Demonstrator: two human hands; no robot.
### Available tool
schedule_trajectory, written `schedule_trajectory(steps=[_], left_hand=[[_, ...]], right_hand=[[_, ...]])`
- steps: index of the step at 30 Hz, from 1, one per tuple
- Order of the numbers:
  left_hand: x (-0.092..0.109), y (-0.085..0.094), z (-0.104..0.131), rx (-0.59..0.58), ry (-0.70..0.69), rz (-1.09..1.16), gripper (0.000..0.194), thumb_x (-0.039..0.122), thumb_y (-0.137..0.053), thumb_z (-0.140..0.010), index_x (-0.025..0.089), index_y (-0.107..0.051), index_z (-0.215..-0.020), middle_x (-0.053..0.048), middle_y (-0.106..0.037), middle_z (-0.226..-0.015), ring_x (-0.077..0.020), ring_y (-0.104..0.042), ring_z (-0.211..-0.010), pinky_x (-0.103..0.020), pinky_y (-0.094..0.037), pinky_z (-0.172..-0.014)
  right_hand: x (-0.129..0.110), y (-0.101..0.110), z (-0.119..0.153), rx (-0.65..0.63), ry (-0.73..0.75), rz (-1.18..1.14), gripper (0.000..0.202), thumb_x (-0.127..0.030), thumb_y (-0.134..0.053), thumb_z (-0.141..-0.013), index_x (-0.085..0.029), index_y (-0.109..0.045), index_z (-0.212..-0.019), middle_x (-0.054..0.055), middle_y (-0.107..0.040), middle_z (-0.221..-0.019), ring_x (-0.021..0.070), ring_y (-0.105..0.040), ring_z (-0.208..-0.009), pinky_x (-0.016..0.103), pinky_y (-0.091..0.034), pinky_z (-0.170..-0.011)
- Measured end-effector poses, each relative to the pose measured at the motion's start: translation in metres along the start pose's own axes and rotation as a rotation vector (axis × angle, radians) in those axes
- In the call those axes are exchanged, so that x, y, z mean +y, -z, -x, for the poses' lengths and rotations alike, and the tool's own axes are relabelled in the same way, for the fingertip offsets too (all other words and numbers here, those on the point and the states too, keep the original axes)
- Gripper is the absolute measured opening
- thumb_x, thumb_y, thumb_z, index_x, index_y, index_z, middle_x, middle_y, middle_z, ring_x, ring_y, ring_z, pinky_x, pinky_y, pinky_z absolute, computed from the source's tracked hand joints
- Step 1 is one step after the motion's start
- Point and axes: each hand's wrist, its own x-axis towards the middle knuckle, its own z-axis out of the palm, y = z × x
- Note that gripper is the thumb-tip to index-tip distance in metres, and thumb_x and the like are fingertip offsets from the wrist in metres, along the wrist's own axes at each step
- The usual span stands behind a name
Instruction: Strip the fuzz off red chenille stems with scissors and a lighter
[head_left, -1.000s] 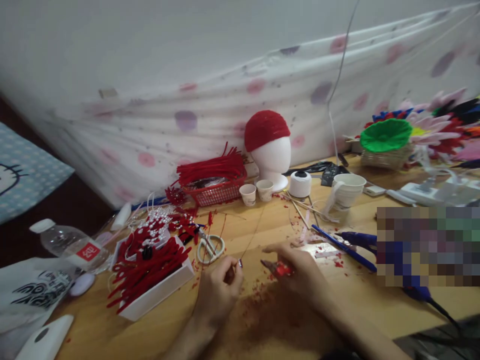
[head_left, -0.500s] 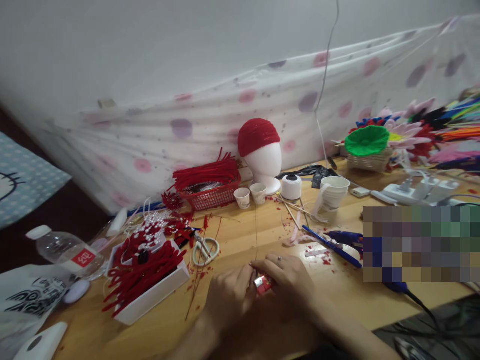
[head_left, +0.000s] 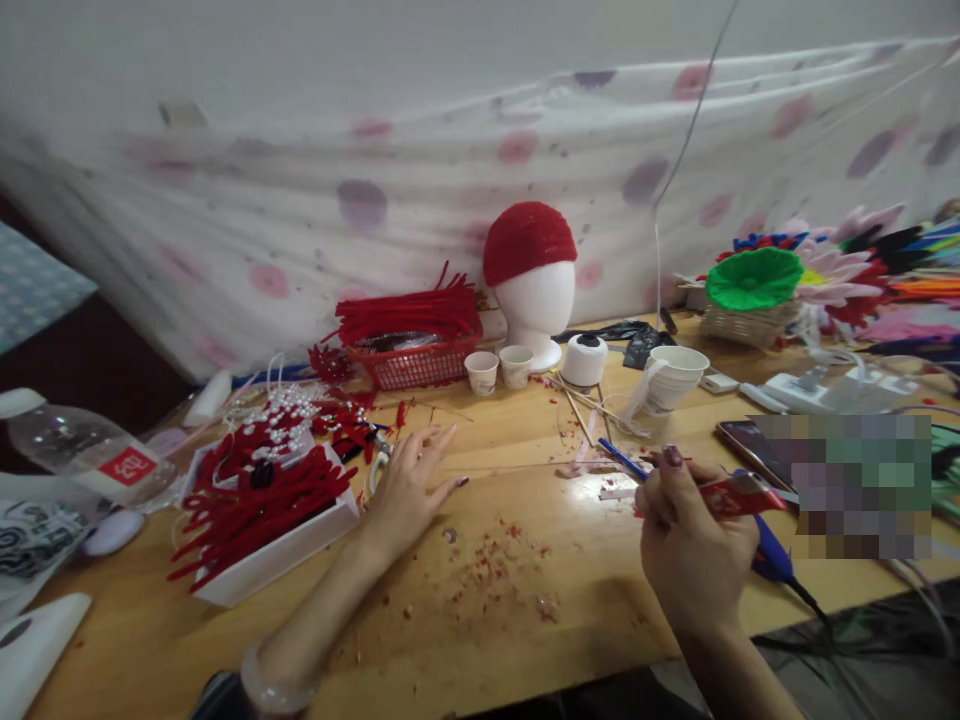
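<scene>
My left hand (head_left: 409, 490) is over the left part of the table with its fingers spread, holding nothing, and it partly covers the scissors (head_left: 377, 462). At the right, my right hand (head_left: 694, 545) is closed round a small red packet (head_left: 742, 494), which sticks out to the right of the fist. A thin strand (head_left: 525, 466) runs leftward from near the right thumb. Behind that hand lies a blue pen (head_left: 621, 460). Red scraps (head_left: 499, 570) are scattered on the wood between my hands.
A white box of red stems (head_left: 281, 555) and a bottle (head_left: 90, 450) stand left. Behind are a red basket (head_left: 420, 365), a foam head with red cap (head_left: 536, 295), paper cups (head_left: 481, 373), a thread spool (head_left: 584, 360) and a larger cup (head_left: 675, 380). A phone (head_left: 754, 447) lies right.
My hands have moved apart from the middle: the left hand went left and opened, the right went right with the red packet. The scraps between them are now uncovered. The view has shifted.
</scene>
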Motion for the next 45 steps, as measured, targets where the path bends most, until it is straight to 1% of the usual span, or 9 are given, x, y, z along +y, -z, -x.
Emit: schedule_trajectory(steps=[2, 5, 10, 15, 19, 25, 32, 38, 45], left_hand=[[0.000, -0.002, 0.003, -0.047, -0.044, -0.038, 0.044, 0.029, -0.060, -0.086, 0.025, -0.055, -0.129, -0.010, -0.061, -0.125, -0.0259, -0.051, -0.117, -0.049, -0.032, -0.102], [0.002, 0.001, 0.004, -0.162, -0.049, 0.007, 0.021, 0.027, -0.052, -0.091, 0.025, -0.070, -0.101, -0.004, -0.074, -0.098, -0.0235, -0.059, -0.102, -0.054, -0.026, -0.102], [0.009, 0.006, 0.004, -0.298, 0.037, 0.319, 0.028, 0.026, -0.046, -0.093, 0.020, -0.072, -0.085, -0.003, -0.074, -0.079, -0.0175, -0.065, -0.080, -0.032, -0.044, -0.079], [0.009, 0.008, 0.005, -0.204, 0.073, 0.441, 0.015, 0.021, -0.060, -0.085, 0.018, -0.073, -0.081, -0.002, -0.071, -0.071, -0.0144, -0.062, -0.070, -0.025, -0.045, -0.067], [0.003, 0.013, 0.006, -0.025, 0.034, 0.485, 0.009, 0.023, -0.068, -0.080, 0.017, -0.074, -0.076, -0.002, -0.067, -0.069, -0.0123, -0.056, -0.063, -0.024, -0.044, -0.060], [-0.004, 0.024, 0.005, 0.114, -0.013, 0.480, 0.006, 0.022, -0.070, -0.078, 0.018, -0.074, -0.076, -0.004, -0.070, -0.073, -0.0134, -0.062, -0.068, -0.025, -0.047, -0.061], [-0.007, 0.029, 0.004, 0.174, 0.004, 0.431, 0.010, 0.026, -0.069, -0.079, 0.018, -0.074, -0.076, -0.005, -0.071, -0.073, -0.0141, -0.062, -0.066, -0.026, -0.047, -0.058], [-0.011, 0.030, 0.004, 0.207, 0.027, 0.431, 0.010, 0.026, -0.070, -0.078, 0.017, -0.074, -0.075, -0.005, -0.071, -0.074, -0.0131, -0.060, -0.063, -0.025, -0.046, -0.057], [-0.016, 0.037, 0.001, 0.176, 0.064, 0.400, 0.011, 0.025, -0.067, -0.080, 0.017, -0.073, -0.077, -0.005, -0.070, -0.074, -0.0144, -0.061, -0.067, -0.026, -0.047, -0.060]], right_hand=[[-0.005, -0.001, -0.001, -0.023, -0.120, -0.164, 0.032, -0.029, -0.078, -0.068, -0.017, -0.048, -0.064, -0.011, -0.031, -0.050, 0.0036, -0.024, -0.044, 0.019, -0.020, -0.041], [-0.008, -0.003, -0.003, -0.015, -0.219, -0.241, 0.034, -0.024, -0.079, -0.067, -0.016, -0.047, -0.064, -0.011, -0.027, -0.051, 0.0035, -0.017, -0.045, 0.018, -0.016, -0.039], [-0.004, -0.005, -0.006, 0.065, -0.276, -0.256, 0.033, -0.024, -0.079, -0.069, -0.016, -0.046, -0.067, -0.012, -0.022, -0.053, 0.0048, -0.012, -0.046, 0.016, -0.015, -0.037], [0.000, -0.005, -0.006, 0.056, -0.273, -0.232, 0.035, -0.017, -0.075, -0.070, -0.017, -0.040, -0.065, -0.011, -0.020, -0.055, 0.0049, -0.013, -0.046, 0.017, -0.016, -0.037], [-0.001, -0.005, -0.005, 0.033, -0.259, -0.185, 0.036, -0.017, -0.073, -0.071, -0.017, -0.037, -0.064, -0.011, -0.018, -0.054, 0.0039, -0.015, -0.045, 0.016, -0.016, -0.037], [-0.007, -0.008, -0.003, 0.052, -0.221, -0.154, 0.022, -0.016, -0.073, -0.069, -0.016, -0.051, -0.069, -0.010, -0.026, -0.052, 0.0047, -0.015, -0.045, 0.016, -0.018, -0.037], [-0.006, -0.009, -0.005, 0.055, -0.199, -0.163, 0.021, -0.014, -0.073, -0.067, -0.015, -0.051, -0.066, -0.011, -0.025, -0.049, 0.0052, -0.016, -0.046, 0.017, -0.019, -0.038], [-0.005, -0.006, -0.006, 0.074, -0.213, -0.196, 0.016, -0.017, -0.071, -0.072, -0.014, -0.056, -0.077, -0.011, -0.024, -0.048, 0.0061, -0.014, -0.045, 0.017, -0.018, -0.038], [-0.006, -0.010, -0.007, 0.061, -0.207, -0.167, 0.023, -0.021, -0.071, -0.072, -0.017, -0.048, -0.071, -0.011, -0.023, -0.049, 0.0051, -0.016, -0.043, 0.017, -0.018, -0.037]])
